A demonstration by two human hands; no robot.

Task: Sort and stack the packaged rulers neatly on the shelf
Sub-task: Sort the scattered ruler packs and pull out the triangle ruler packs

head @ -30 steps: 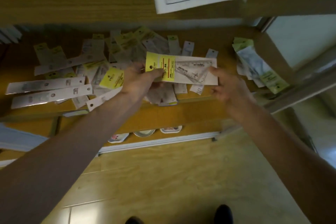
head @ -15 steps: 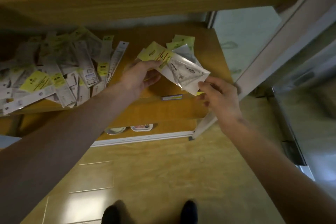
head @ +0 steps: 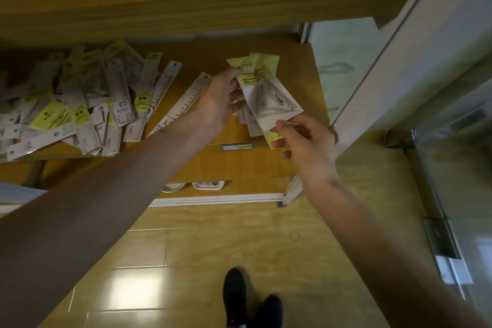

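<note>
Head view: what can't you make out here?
- Print on the triangle pack: too small and blurred.
- Number of packs in the stack beneath: top pack covers them.
- Left hand fingertips: behind the packs.
- Right hand pinches the lower corner, hiding it.
- Ruler pile: cut by the left edge, dim.
- Lower shelf items: hidden by the shelf.

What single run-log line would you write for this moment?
left hand: holds triangle-ruler packet | right hand: pinches its lower corner | place: above small stack, shelf right end | pile: unsorted, left
</note>
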